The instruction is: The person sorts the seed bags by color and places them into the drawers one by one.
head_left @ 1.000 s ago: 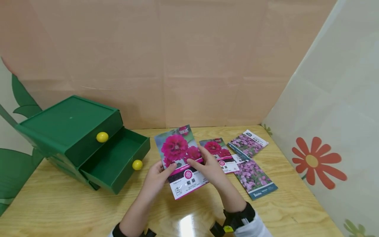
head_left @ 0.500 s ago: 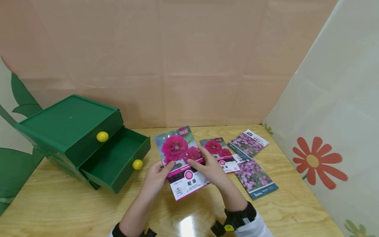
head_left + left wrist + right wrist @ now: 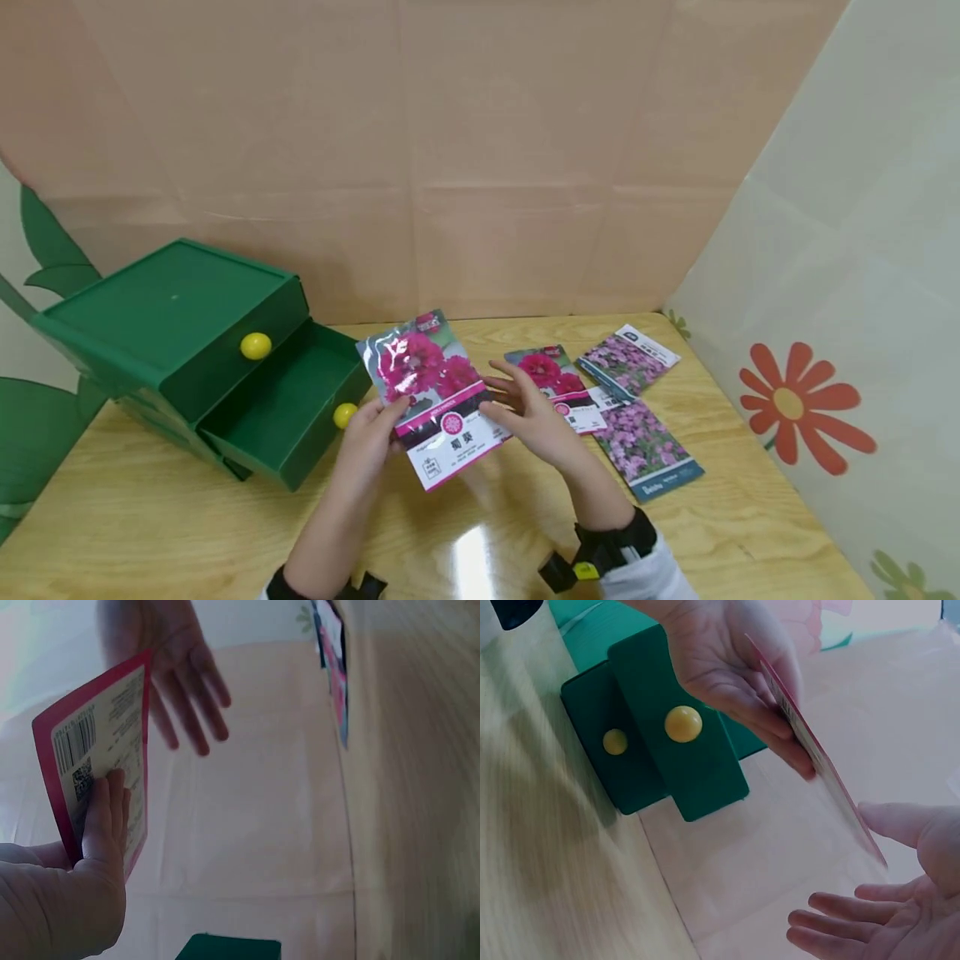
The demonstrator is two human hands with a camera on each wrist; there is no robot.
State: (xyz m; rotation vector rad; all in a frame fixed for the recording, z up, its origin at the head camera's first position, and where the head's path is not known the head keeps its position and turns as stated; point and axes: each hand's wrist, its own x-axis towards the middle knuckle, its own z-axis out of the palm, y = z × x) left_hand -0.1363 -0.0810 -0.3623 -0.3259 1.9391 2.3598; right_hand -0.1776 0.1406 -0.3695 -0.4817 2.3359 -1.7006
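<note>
My left hand (image 3: 367,437) pinches a hollyhock seed packet (image 3: 431,392) by its left edge, thumb on the pink-flower front and fingers flat behind. The packet is held up above the table; its barcode side (image 3: 112,750) shows in the left wrist view. At the packet's right edge is my right hand (image 3: 536,421), its fingers spread and straight, the thumb tip close to the edge in the right wrist view. Beyond that hand, a second pink-flower packet (image 3: 547,375) lies on the table, partly hidden by the hand. Two purple-flower packets (image 3: 648,450) lie to its right, overlapping.
A green two-drawer box (image 3: 172,308) with yellow knobs stands on the left. Its lower drawer (image 3: 285,417) is pulled out, near my left hand. Paper-covered walls (image 3: 510,167) rise behind and to the right of the wooden table (image 3: 225,533).
The left hand has carried the packet left, toward the drawer. The right hand has let go of the packet and its fingers have spread apart.
</note>
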